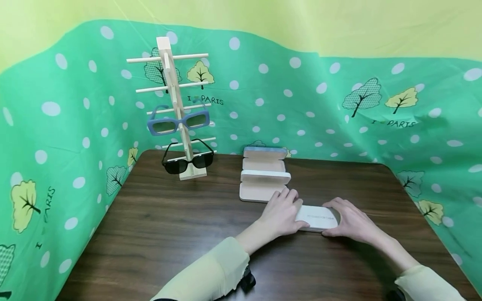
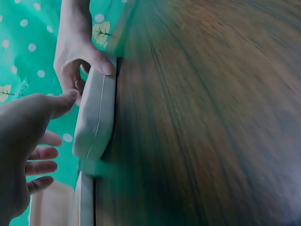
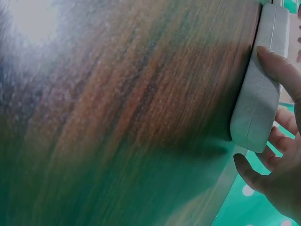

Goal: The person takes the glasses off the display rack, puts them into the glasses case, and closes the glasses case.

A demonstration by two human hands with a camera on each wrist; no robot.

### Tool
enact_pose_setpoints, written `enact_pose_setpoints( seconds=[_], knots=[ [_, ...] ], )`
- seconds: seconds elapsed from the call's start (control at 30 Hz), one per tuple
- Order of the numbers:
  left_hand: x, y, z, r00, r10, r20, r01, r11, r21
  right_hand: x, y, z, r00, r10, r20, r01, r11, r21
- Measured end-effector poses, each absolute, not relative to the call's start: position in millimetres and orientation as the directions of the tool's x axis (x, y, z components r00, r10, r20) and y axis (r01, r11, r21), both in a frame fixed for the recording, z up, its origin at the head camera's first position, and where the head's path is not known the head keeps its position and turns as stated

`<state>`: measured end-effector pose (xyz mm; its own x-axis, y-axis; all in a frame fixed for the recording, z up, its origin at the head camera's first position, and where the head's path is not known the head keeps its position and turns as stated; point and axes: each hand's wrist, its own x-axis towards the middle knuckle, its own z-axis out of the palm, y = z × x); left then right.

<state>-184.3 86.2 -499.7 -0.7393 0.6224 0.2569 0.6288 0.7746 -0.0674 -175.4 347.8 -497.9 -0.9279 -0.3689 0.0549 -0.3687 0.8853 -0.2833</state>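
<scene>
A closed white glasses case (image 1: 317, 218) with small lettering on its lid lies on the table. My right hand (image 1: 354, 221) grips its right end; in the right wrist view the thumb (image 3: 275, 66) presses the near side and the fingers reach behind it. At the other end is my left hand (image 1: 279, 216), its fingers spread and relaxed. In the left wrist view the left thumb (image 2: 61, 104) points toward the case (image 2: 96, 117) without gripping it.
Behind the left hand stand two open glasses cases, one white (image 1: 260, 191), one with a blue lid (image 1: 265, 152). A wooden rack (image 1: 174, 90) at the back left carries blue-framed sunglasses (image 1: 178, 123) and black sunglasses (image 1: 189, 163). Patterned green cloth (image 1: 278, 96) surrounds the table (image 1: 150, 234).
</scene>
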Motion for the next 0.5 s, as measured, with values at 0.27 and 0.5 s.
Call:
enact_pose_setpoints(
  seconds=[0.27, 0.5],
  knots=[
    [-192, 100, -504, -0.769, 0.618, 0.164, 0.607, 0.786, -0.116, -181, 351, -501, -0.934, -0.352, 0.05, -0.351, 0.891, -0.289],
    [-200, 108, -503, -0.772, 0.61, 0.177, 0.596, 0.792, -0.128, -188, 359, -500, -0.939, -0.343, 0.033, -0.336, 0.89, -0.307]
  ],
)
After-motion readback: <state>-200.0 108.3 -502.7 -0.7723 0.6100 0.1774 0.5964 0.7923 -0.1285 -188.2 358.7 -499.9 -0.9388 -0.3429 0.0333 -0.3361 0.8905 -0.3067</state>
